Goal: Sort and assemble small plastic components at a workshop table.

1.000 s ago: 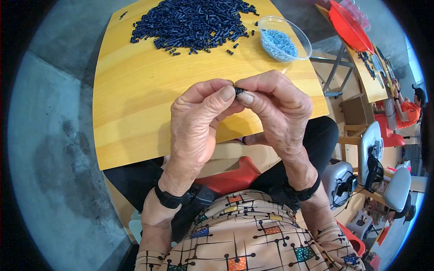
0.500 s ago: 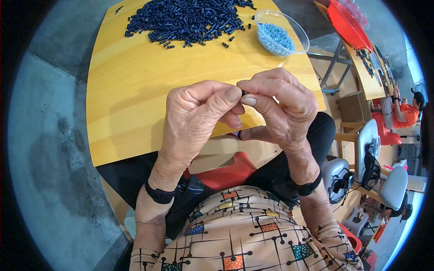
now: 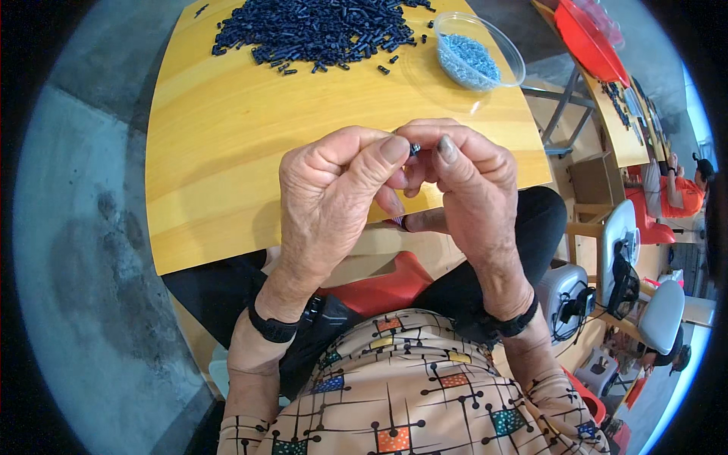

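My left hand [image 3: 334, 186] is closed in a pinch, its thumb and index finger on a small black cylindrical part [image 3: 414, 149] with a shiny silvery end. The fingers hide most of that part. Facing it, my right hand [image 3: 474, 171] has its index fingertip at the silvery end. Its thumb stands back from the part and its other fingers are curled beneath. Both hands are just above the near edge of the yellow table [image 3: 227, 182]. On the far side lies a heap of small black parts [image 3: 315, 30]. To its right, a clear plastic bowl [image 3: 518, 64] holds many tiny silvery-blue pieces [image 3: 470, 61].
A few loose black parts [image 3: 384, 70] lie in front of the heap. Beneath the table's near edge is a red seat [image 3: 379, 284]. On the right are a second table with a red basin [image 3: 588, 42], a cardboard box [image 3: 594, 180], chairs and a person in orange [image 3: 682, 199].
My right thumb has lifted back from the pinch, so the silvery end of the part now shows. The left hand keeps its pinch. The view has shifted slightly.
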The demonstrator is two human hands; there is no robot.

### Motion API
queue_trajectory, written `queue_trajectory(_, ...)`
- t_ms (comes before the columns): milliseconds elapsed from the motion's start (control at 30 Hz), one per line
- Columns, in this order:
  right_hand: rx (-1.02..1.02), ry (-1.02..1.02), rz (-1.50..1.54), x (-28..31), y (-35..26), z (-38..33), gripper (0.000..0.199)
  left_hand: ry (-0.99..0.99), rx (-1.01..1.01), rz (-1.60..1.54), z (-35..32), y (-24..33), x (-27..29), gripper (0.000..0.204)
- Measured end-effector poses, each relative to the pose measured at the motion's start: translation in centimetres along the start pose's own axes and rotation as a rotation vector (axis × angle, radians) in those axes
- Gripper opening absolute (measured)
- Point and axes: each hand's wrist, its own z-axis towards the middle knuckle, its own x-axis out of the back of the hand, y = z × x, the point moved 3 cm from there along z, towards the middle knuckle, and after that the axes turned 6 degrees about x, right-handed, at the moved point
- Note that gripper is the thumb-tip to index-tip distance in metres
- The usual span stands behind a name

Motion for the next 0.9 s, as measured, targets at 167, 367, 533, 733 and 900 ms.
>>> queue_trajectory(167, -0.046, -0.018, 0.099, 0.5, 0.2, 0.4, 0.014, -0.033, 0.002, 0.059, -0.1, -0.1, -0.1, 0.025)
queue_trajectory(367, -0.041, -0.076, -0.01, 0.8, -0.5, 0.5, 0.012, -0.068, 0.043, 0.068, -0.1, -0.1, 0.0, 0.023)
queue_trajectory(533, 0.008, -0.054, -0.112, 0.5, -0.8, 0.2, 0.011, -0.06, 0.066, 0.076, -0.4, -0.2, -0.1, 0.022)
queue_trajectory(733, 0.189, 0.003, -0.287, 0.1, -0.2, -0.3, 0.011, -0.003, 0.031, -0.002, -0.4, -0.8, -0.4, 0.022)
queue_trajectory(900, 0.261, 0.024, -0.319, -0.1, 0.7, 0.0, 0.011, 0.039, 0.002, 0.042, 0.0, -0.8, -0.2, 0.022)
